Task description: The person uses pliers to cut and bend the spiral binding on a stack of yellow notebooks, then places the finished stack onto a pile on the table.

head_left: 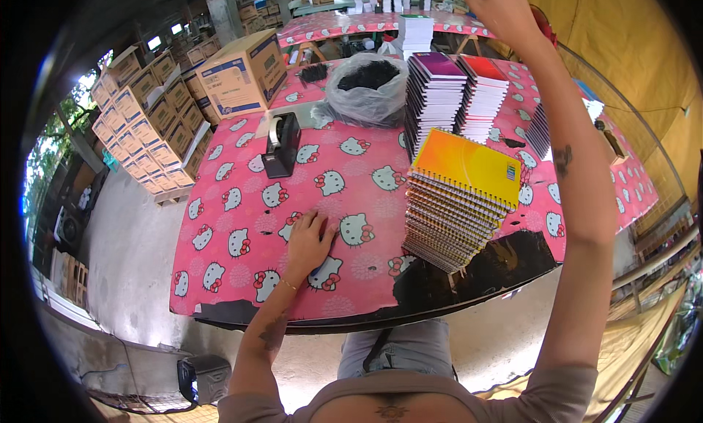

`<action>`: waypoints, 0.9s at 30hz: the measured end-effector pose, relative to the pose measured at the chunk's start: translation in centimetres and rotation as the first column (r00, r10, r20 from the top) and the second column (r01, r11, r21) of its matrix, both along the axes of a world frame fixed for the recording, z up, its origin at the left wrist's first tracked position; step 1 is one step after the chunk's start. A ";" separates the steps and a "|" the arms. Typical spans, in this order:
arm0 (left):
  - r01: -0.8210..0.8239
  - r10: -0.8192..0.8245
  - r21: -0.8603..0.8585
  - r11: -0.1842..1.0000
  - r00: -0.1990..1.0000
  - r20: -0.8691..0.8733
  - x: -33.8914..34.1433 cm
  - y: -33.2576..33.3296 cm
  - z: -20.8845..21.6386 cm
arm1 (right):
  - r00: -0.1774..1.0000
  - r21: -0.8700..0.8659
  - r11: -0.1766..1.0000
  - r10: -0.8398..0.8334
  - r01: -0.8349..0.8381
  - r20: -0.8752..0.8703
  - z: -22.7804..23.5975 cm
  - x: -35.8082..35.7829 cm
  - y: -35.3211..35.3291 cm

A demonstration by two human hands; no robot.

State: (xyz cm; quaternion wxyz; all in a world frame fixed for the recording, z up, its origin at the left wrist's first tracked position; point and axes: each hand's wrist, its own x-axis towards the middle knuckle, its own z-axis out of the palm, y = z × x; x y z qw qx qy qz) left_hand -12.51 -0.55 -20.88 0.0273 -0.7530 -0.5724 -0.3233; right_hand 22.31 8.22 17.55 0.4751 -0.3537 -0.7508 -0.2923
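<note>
My left hand [309,241] rests on the pink cartoon-print table cover [366,269], palm down, with nothing in it. To its right stands a tall stack of yellow-orange spiral notebooks [469,167], its wire bindings toward me. My right hand [501,13] is raised high at the top edge, beyond the notebook stacks. Its fingers look stretched apart and partly run out of view; no held thing shows. Behind the yellow stack are purple-covered notebooks [438,65] and red-covered notebooks [483,70]. A black tape dispenser [282,146] sits ahead of my left hand.
A clear plastic bag [366,104] of black material sits mid-table, near a large cardboard box [243,73]. Cartons [150,123] are piled on a pallet at left. Another notebook stack [540,130] stands behind my right arm. The near table edge has a torn black patch [512,265].
</note>
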 end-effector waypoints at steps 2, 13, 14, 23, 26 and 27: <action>0.001 -0.001 0.015 1.000 1.000 0.030 0.1 0.1 -0.1 | 0.997 -0.074 0.996 0.041 -0.046 -0.063 -0.9 0.5 -0.7; 0.010 -0.069 -0.230 0.973 0.966 -0.251 -1.0 -6.1 2.0 | 0.811 -0.751 0.583 0.574 -0.309 0.112 -7.8 -0.9 -6.4; 0.005 -0.059 -0.236 0.972 0.973 -0.223 -1.1 -6.4 1.8 | 0.792 -0.776 0.538 0.604 -0.329 0.083 -8.8 -1.1 -6.4; 0.596 0.148 -0.142 0.790 0.040 0.988 4.3 -7.8 8.8 | 0.758 -0.823 0.532 0.616 -0.197 0.217 -11.7 -1.5 -7.4; 0.710 0.083 -0.002 0.704 -0.079 0.993 8.6 -9.3 12.3 | 0.752 -0.828 0.525 0.623 -0.198 0.216 -11.3 -2.0 -7.5; 0.739 0.050 0.032 0.673 -0.088 0.995 9.5 -9.4 12.8 | 0.752 -0.824 0.533 0.619 -0.192 0.226 -11.3 -2.1 -7.6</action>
